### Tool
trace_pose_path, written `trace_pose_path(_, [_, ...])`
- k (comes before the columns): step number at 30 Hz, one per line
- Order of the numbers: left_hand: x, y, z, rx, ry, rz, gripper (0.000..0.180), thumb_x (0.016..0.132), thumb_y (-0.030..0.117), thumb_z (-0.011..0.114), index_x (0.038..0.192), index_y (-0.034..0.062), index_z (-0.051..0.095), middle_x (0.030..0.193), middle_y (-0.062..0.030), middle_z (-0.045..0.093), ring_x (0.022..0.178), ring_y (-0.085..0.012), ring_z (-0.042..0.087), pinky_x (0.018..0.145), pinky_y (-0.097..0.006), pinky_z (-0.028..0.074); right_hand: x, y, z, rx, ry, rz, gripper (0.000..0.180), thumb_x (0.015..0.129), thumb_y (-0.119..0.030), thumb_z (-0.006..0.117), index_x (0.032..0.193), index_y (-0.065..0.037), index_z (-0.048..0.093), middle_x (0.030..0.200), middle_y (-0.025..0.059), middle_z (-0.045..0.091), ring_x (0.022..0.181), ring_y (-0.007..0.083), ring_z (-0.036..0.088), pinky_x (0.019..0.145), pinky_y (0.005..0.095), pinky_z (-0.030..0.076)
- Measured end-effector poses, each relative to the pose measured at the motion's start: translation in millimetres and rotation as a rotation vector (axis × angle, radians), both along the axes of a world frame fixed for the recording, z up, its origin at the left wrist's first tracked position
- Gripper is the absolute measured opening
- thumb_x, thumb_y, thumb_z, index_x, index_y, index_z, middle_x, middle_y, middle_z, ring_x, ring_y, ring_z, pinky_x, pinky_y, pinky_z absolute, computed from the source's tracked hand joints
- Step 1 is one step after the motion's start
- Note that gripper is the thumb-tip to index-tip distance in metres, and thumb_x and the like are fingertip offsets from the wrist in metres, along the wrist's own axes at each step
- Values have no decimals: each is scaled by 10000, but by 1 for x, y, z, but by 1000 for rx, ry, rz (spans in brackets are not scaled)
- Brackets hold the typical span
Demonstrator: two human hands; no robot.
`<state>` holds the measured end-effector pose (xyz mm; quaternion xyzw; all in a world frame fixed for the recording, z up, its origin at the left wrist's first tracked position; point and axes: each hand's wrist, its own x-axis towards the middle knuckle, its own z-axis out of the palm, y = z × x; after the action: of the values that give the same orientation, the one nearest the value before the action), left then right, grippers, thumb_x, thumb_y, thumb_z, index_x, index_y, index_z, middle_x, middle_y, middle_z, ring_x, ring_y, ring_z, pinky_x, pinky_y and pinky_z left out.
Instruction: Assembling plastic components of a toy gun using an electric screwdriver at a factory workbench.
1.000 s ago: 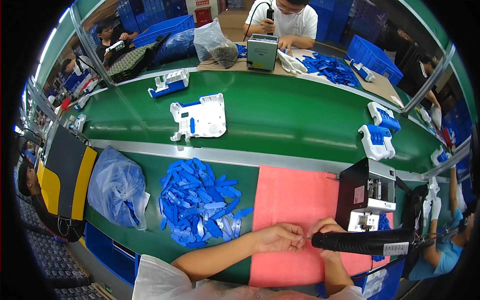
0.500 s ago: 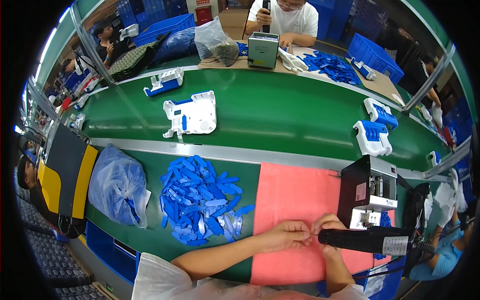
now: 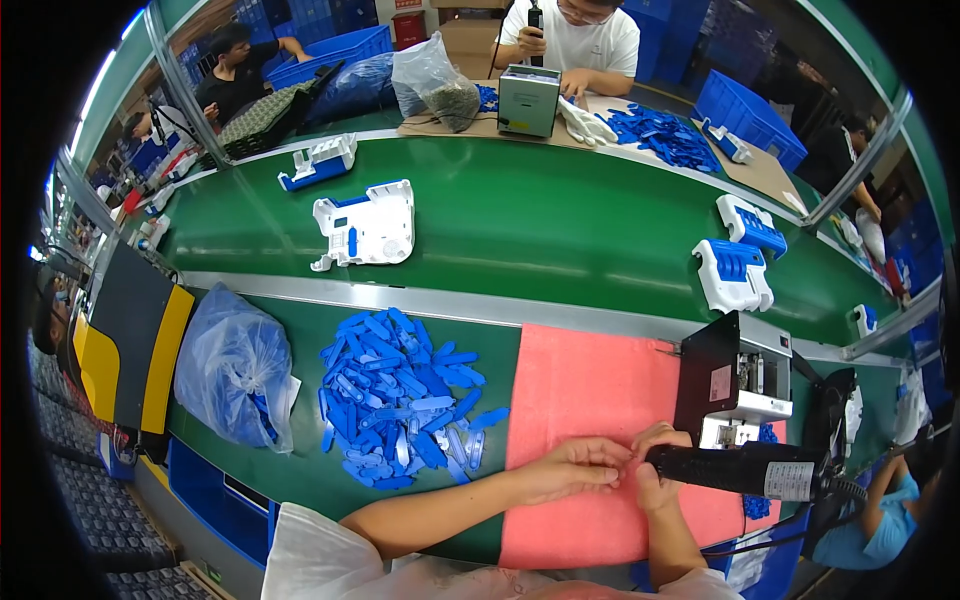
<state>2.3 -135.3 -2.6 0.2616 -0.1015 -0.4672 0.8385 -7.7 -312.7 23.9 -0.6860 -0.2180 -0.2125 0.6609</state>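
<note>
Where the 2 hands meet: seen from the head, the left hand [image 3: 583,466] and the right hand [image 3: 648,480] come fingertip near fingertip above a pink mat [image 3: 600,385].
Left fingers: bent in toward the thumb; I cannot tell whether they pinch anything.
Right fingers: closed round the front end of a black electric screwdriver [image 3: 735,472].
Electric screwdriver: lies nearly level over the mat's right side, front end toward the left hand, coiled cable [image 3: 848,488] at its rear.
Screw feeder [image 3: 735,380]: black and silver, just beyond the screwdriver.
Blue plastic strips [image 3: 400,395]: loose pile left of the mat, a few pieces paler and clearer.
Plastic bag [image 3: 235,370]: bulging, left of the pile, blue showing through.
Green conveyor belt [image 3: 560,200]: carries white-and-blue housings, 2 toward the left [image 3: 370,232] and 2 close together toward the right [image 3: 735,275].
Far bench: a co-worker in a white shirt [image 3: 607,48] grips an upright black tool [image 3: 536,30] behind a grey box [image 3: 528,100]; white gloves [image 3: 585,122] lie beside it.
</note>
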Motion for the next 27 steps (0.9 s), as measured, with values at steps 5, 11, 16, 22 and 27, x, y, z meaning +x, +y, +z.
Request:
trace_pose_path(5, [1, 1, 3, -12, 23, -7, 421, 941, 73, 575, 1352, 56, 484, 1114, -31, 600, 1027, -102, 577, 904, -277, 478, 1, 3, 0, -11, 10, -70, 301, 831, -164, 625, 1010, -27, 425, 720, 82, 492, 656, 181, 501, 624, 316, 460])
trace_pose_path(11, [1, 1, 1, -43, 1, -32, 507, 951, 89, 559, 1429, 36, 399, 1118, -39, 597, 1029, -105, 576, 923, -283, 472, -1, 0, -4, -56, 41, -128, 317, 798, -23, 623, 1037, -32, 416, 773, 93, 496, 688, 166, 503, 655, 302, 465])
trace_pose_path(16, [1, 2, 2, -64, 33, -34, 498, 959, 88, 551, 1427, 23, 396, 1145, -64, 599, 1036, -125, 580, 930, -287, 473, -1, 0, -3, -54, 41, -138, 326, 808, -29, 633, 1053, -35, 418, 772, 87, 507, 676, 151, 499, 635, 280, 427])
trace_pose_path(22, [1, 3, 0, -62, 57, -30, 479, 963, 99, 551, 1414, 18, 414, 1137, -73, 607, 1039, -135, 584, 927, -291, 479, 0, -1, -9, -72, 32, -152, 343, 816, -61, 659, 1064, -36, 424, 772, 85, 522, 673, 146, 498, 635, 276, 419])
trace_pose_path(27, [1, 2, 0, -55, 59, -34, 455, 966, 104, 548, 1398, 17, 437, 1134, -72, 609, 1036, -136, 587, 925, -298, 483, -1, -2, -7, -88, 26, -130, 341, 806, -70, 684, 1047, -37, 445, 798, 82, 532, 683, 142, 506, 644, 270, 425])
